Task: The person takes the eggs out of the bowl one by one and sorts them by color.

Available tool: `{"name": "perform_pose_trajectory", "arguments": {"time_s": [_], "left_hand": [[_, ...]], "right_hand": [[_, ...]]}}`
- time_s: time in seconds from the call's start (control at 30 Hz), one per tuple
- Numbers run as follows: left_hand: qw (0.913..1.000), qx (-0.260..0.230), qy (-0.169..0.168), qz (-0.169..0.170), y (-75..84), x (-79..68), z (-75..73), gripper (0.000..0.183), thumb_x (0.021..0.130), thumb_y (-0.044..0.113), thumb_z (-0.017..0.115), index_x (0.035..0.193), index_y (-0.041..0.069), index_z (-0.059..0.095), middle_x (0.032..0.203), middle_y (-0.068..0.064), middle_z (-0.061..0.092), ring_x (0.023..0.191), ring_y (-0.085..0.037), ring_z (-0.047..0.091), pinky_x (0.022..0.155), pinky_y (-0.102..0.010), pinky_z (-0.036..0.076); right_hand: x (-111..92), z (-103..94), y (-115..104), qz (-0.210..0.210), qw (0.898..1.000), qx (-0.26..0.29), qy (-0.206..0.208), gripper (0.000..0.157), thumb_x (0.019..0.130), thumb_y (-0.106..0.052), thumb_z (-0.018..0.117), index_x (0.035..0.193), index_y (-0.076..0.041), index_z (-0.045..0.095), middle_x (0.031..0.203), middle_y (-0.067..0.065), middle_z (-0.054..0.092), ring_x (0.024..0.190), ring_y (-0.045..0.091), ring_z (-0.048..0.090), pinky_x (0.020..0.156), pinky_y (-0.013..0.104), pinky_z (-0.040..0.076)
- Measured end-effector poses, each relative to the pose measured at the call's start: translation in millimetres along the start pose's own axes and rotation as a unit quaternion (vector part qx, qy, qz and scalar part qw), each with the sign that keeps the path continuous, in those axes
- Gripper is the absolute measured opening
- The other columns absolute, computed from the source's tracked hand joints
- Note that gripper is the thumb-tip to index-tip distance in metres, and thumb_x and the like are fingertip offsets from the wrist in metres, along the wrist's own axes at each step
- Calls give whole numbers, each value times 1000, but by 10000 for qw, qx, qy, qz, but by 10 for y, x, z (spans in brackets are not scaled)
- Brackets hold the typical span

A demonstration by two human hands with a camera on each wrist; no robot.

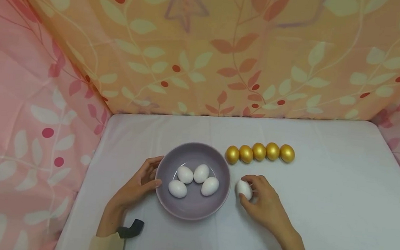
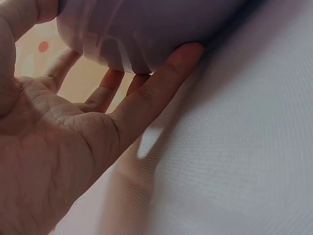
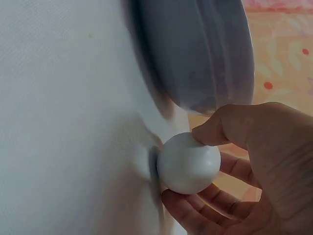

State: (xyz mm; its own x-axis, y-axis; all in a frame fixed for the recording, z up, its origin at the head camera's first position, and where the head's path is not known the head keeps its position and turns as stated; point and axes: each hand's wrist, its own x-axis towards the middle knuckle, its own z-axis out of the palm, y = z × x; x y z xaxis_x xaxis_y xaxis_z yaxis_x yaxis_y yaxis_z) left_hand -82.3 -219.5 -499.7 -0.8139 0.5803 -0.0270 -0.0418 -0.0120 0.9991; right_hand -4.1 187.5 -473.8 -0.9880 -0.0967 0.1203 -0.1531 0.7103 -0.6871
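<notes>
A round purple bowl [image 1: 192, 207] stands on the white table, with several white eggs [image 1: 185, 174] lying inside it. My left hand [image 1: 141, 181] holds the bowl's left side, thumb at the rim and fingers against the outer wall [image 2: 137, 34]. Just right of the bowl, my right hand [image 1: 262, 202] pinches another white egg [image 1: 244, 189] between thumb and fingers. In the right wrist view this egg [image 3: 188, 164] is at or very near the tabletop; whether it touches, I cannot tell. The bowl's wall [image 3: 200, 54] rises close beside it.
Several golden eggs [image 1: 259, 151] lie in a row behind my right hand, to the bowl's upper right. A patterned orange cloth [image 1: 191, 60] hangs along the table's back edge, and pink cloth [image 1: 35, 134] hangs at the left. Dark straps [image 1: 131, 229] sit at both wrists.
</notes>
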Motion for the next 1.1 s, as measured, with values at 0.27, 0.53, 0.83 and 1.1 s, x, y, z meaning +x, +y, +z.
{"name": "perform_pose_trajectory", "arguments": {"time_s": [0.27,0.53,0.83,1.1], "left_hand": [[10000,-7,-61,33,-9,-8,-8,70,104,0,58,165,13,25,167,-14,34,148,-5,47,109,-23,48],[10000,-12,-22,-47,7,21,17,71,104,1,60,165,17,26,167,-11,34,147,-6,48,108,-24,49],[10000,-71,-17,58,-22,54,3,70,104,1,59,164,13,26,167,-14,35,146,-9,49,109,-23,49],[10000,-37,-4,-3,-8,20,-10,70,104,0,59,164,12,26,166,-15,35,146,-8,49,109,-24,49]], "right_hand": [[-27,34,-68,291,9988,-395,-18,44,86,-13,81,128,-12,68,115,9,68,91,15,64,75,31,54],[-33,3,-87,222,9983,-538,17,51,88,-15,81,136,-10,65,122,11,69,97,19,69,80,37,58],[11,-23,-91,384,9986,-350,-71,56,91,-20,81,142,-11,62,131,14,66,108,28,73,88,46,61],[48,14,-146,110,9982,-487,326,47,91,-23,81,135,-12,67,129,8,65,102,26,74,84,45,62]]}}
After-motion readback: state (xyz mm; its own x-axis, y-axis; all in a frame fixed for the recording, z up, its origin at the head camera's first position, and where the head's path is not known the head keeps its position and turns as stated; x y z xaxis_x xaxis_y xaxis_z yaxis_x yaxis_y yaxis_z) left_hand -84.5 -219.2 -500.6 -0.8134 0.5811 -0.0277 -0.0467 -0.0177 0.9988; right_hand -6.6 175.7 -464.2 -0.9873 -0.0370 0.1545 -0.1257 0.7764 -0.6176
